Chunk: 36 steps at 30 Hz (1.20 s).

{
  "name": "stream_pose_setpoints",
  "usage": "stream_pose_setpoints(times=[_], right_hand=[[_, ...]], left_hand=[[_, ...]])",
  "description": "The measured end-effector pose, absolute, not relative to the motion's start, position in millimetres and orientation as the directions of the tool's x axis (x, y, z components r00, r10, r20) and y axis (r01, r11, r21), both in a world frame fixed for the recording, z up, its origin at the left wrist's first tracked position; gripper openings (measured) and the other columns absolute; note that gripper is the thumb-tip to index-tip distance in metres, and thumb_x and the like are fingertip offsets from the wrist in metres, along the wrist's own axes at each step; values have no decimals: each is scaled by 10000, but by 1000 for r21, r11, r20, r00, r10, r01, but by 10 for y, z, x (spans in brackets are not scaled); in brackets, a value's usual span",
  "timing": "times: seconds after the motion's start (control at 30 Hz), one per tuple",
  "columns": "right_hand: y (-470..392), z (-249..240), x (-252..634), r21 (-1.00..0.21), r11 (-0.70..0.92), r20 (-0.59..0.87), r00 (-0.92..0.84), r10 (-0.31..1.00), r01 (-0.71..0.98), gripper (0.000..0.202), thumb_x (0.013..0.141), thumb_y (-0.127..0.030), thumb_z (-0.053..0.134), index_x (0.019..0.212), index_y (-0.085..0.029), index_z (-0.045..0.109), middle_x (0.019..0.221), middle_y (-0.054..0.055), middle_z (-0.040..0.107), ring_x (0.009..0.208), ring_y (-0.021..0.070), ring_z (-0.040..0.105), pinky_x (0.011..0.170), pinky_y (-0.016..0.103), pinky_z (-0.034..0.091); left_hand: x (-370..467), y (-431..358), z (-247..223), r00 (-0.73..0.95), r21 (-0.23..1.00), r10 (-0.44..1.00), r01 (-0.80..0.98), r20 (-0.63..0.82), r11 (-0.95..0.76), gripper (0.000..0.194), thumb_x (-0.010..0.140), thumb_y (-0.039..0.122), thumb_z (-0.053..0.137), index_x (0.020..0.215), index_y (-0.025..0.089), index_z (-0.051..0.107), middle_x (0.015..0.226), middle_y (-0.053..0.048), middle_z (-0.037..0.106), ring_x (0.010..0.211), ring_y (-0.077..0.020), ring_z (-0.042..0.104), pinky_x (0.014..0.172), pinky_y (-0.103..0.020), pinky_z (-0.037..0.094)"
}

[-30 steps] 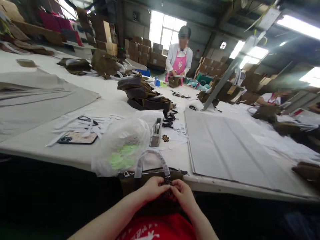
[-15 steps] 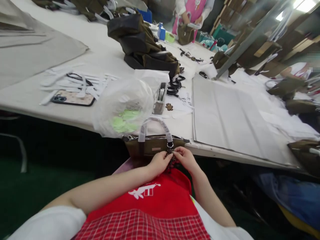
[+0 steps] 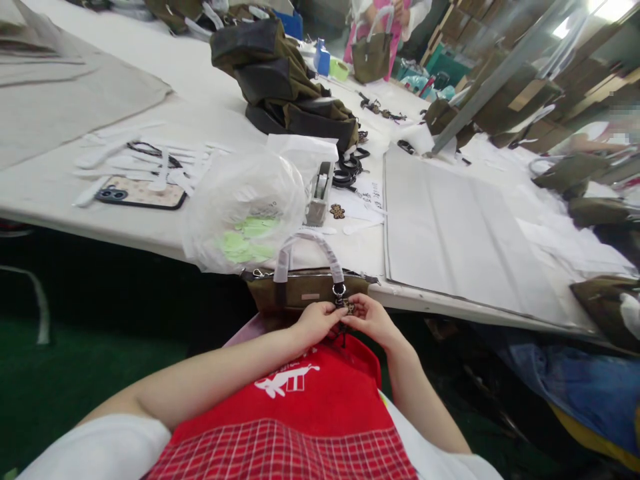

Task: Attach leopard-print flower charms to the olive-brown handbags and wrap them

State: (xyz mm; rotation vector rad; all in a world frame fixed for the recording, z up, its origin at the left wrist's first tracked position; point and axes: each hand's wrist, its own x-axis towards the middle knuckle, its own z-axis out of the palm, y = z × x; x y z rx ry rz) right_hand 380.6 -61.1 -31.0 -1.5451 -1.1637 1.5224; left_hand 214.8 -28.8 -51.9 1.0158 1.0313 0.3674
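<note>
Pinching a leopard-patterned charm (image 3: 351, 307) between their fingertips, the worker has the left hand (image 3: 316, 321) and right hand (image 3: 371, 317) almost touching. Each grip is closed to a narrow pinch on it, though exactly where the left fingertips meet is hard to tell. The charm is just below the metal ring (image 3: 339, 289) at one foot of the wrapped handle (image 3: 327, 246), on the olive bag (image 3: 295, 294) at the table (image 3: 361, 253) edge. What's just changed is that more of the charm's spotted face shows by the right fingers, which suggests it's being turned or straightened. Beyond the bag, a clear plastic bag (image 3: 250, 190) lies beside a tape dispenser (image 3: 319, 195), with another spotted piece (image 3: 337, 211) near it. Farther off, a co-worker's bag (image 3: 373, 57) now stands with its handles raised.
</note>
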Motion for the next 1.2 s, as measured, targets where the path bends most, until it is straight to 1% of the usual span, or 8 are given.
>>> stream_pose_setpoints(times=[0.13,0.27,0.43,0.6,0.77,1.0,1.1,1.2], right_hand=[[-603,-308,3765,-914,-398,-402,-50,914,73,408,655,-287,767,961,-192,514,784,-19,630,615,108,582,559,229,478],[-537,-293,3759,-902,-427,-430,42,902,-65,407,618,-298,769,936,-186,540,724,-30,608,555,102,544,484,209,448],[-473,-307,3827,-869,-450,-461,5,887,-204,431,589,-284,794,945,-172,577,778,-6,647,550,111,583,472,204,445],[-441,-315,3865,-842,-445,-456,-37,889,-306,445,580,-278,809,962,-169,609,790,6,669,561,117,597,531,231,478],[-430,-294,3965,-767,-471,-477,-105,873,-435,442,578,-339,788,951,-152,643,735,8,627,517,85,519,501,200,432],[-455,-269,4142,-784,-327,-399,24,917,-528,398,591,-449,757,863,-192,622,659,-19,510,448,58,326,405,185,288],[-439,-235,4141,-814,-297,-360,31,933,-500,388,599,-374,783,903,-183,634,671,-10,547,454,63,390,431,188,334],[-429,-240,4094,-875,-300,-302,-55,952,-380,373,629,-269,782,969,-191,651,790,32,645,604,131,572,555,230,459]], left_hand=[[2143,-192,-497,533,871,692,231,-486,433,509,724,638,621,711,129,635,614,-34,655,602,-166,611,598,-279,499],[2018,28,-384,569,857,644,279,-510,432,632,838,685,417,691,113,644,582,-65,670,557,-172,633,558,-276,489],[1667,380,-198,405,851,756,351,-514,391,581,847,650,447,684,119,616,527,-44,649,444,-132,582,492,-236,430],[1550,411,-107,585,781,523,403,-620,477,605,804,697,469,780,118,643,663,-90,721,519,-164,637,523,-261,448],[1589,267,-201,695,735,243,652,-677,184,674,716,799,472,679,144,625,552,-74,677,384,-135,536,455,-260,397],[1716,247,-116,780,863,377,404,-498,305,657,784,742,445,954,134,626,791,-96,725,592,-153,638,566,-267,459],[1852,282,-84,754,881,475,299,-453,366,678,752,742,503,1018,133,640,937,-125,723,801,-193,677,739,-325,497],[2057,324,-137,730,855,492,248,-474,456,720,667,773,575,1013,146,645,954,-123,717,850,-217,673,772,-353,495]])
